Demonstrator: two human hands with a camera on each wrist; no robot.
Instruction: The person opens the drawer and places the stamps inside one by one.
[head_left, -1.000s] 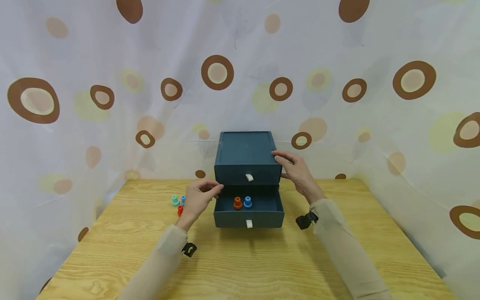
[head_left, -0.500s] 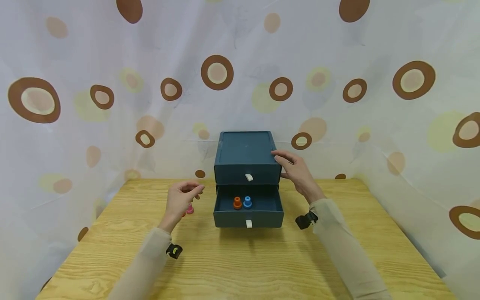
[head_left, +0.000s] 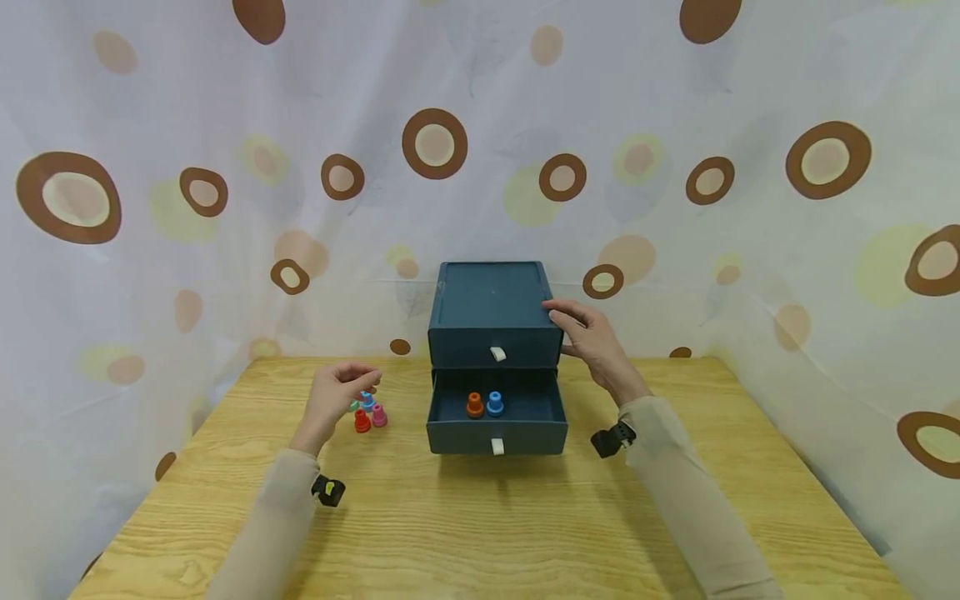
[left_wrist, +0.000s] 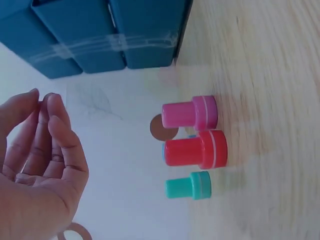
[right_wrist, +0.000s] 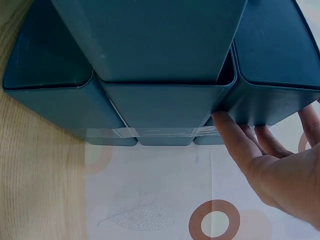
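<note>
My left hand [head_left: 337, 396] hovers at the left above a cluster of small toy stamps, fingers loosely bent and nothing between them. In the left wrist view the pink stamp [left_wrist: 190, 113], red stamp [left_wrist: 196, 150] and green stamp [left_wrist: 189, 185] stand upright, beside that hand. A blue stamp [head_left: 367, 402] is partly hidden behind the red one. My right hand [head_left: 596, 342] rests its fingers against the right side and top edge of the dark blue drawer cabinet [head_left: 495, 296]. Its lower drawer [head_left: 497, 439] is pulled out, with an orange stamp [head_left: 475, 406] and a blue stamp inside.
The cabinet's upper drawer [head_left: 465, 348] is closed; both drawers have white pull tabs. Everything stands on a wooden table [head_left: 480, 533]. A patterned white cloth [head_left: 480, 83] hangs behind and along the sides.
My left hand has moved left, away from the open drawer to above the stamps, uncovering the red and pink ones. The right hand has stayed on the cabinet.
</note>
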